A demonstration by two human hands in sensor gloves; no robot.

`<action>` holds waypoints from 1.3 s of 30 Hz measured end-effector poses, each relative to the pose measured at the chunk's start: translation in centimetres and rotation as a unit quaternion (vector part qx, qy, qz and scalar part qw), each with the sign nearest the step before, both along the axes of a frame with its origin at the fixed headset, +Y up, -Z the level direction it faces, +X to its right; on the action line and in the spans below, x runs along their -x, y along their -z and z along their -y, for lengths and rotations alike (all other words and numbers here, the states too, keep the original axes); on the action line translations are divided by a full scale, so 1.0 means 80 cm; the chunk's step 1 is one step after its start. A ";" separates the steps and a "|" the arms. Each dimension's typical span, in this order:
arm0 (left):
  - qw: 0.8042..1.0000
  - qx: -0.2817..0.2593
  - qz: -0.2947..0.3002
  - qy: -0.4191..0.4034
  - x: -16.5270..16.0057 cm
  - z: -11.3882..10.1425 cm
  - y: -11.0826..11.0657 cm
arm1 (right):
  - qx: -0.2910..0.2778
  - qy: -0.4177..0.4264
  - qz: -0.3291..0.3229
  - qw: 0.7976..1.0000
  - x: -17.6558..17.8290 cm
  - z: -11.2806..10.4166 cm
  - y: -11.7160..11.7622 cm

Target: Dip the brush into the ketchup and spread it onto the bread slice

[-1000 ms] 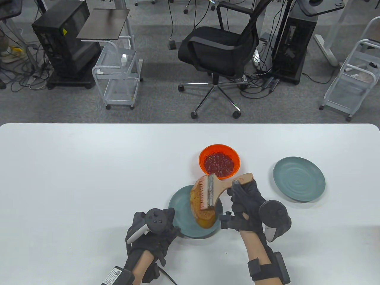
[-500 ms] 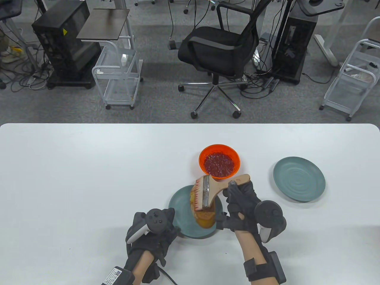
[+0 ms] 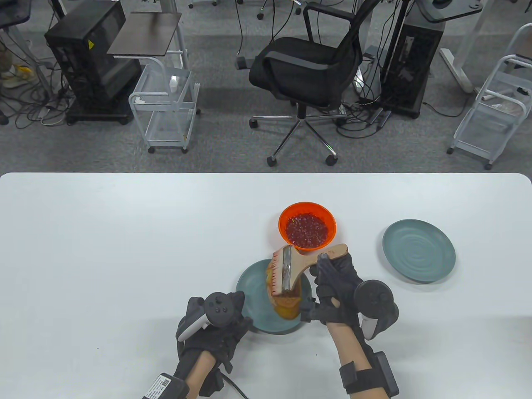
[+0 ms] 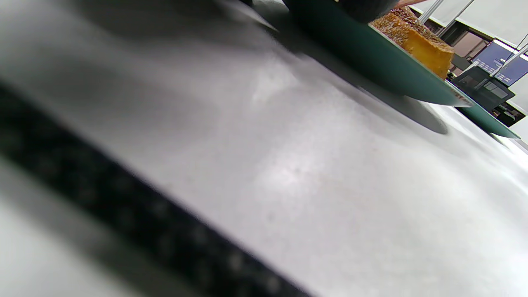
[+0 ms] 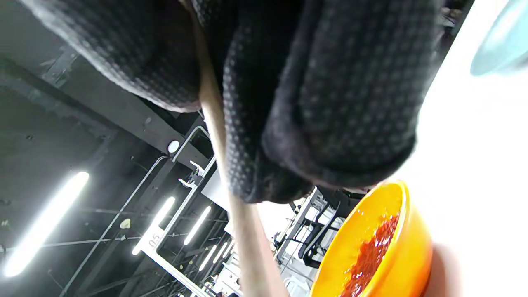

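Observation:
A wide wooden brush (image 3: 291, 266) with red-stained bristles lies across the bread slice (image 3: 287, 305) on a teal plate (image 3: 253, 299). My right hand (image 3: 332, 282) grips the brush handle; in the right wrist view the gloved fingers (image 5: 321, 103) wrap the pale handle (image 5: 247, 231). An orange bowl of red ketchup (image 3: 307, 226) stands just behind the plate, and shows in the right wrist view (image 5: 383, 247). My left hand (image 3: 216, 328) rests at the plate's near-left rim; its fingers are hidden under the tracker. The left wrist view shows the plate's rim (image 4: 371, 53) and the bread (image 4: 416, 41).
A second teal plate (image 3: 418, 251) sits on the white table (image 3: 104, 249) to the right. An office chair (image 3: 307, 70), carts and computer towers stand on the floor beyond the far edge.
My right hand and the brush have slid a little to the left and toward me across the bread. The left hand has not moved.

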State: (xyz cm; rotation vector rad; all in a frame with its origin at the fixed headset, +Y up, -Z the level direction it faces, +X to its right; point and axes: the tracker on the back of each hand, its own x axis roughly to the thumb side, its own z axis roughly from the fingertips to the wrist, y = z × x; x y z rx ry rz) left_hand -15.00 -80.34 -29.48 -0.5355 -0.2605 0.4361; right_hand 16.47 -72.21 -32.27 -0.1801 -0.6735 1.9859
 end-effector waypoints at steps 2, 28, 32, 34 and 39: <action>1.000 0.000 0.000 0.000 0.000 0.000 0.000 | -0.020 -0.020 0.012 1.000 -0.010 -0.008 -0.003; 1.000 0.000 0.000 0.001 0.000 0.000 0.000 | -0.013 0.054 0.018 0.998 -0.033 0.005 -0.001; 1.000 0.000 0.000 0.001 0.000 0.000 0.000 | 0.006 0.074 -0.011 0.997 -0.015 0.017 0.003; 1.000 0.000 0.000 0.001 0.000 0.000 0.000 | -0.005 0.031 -0.005 1.000 -0.016 0.011 0.003; 1.000 0.000 0.000 0.001 0.000 0.000 0.000 | -0.059 -0.057 0.038 0.996 -0.037 -0.013 -0.006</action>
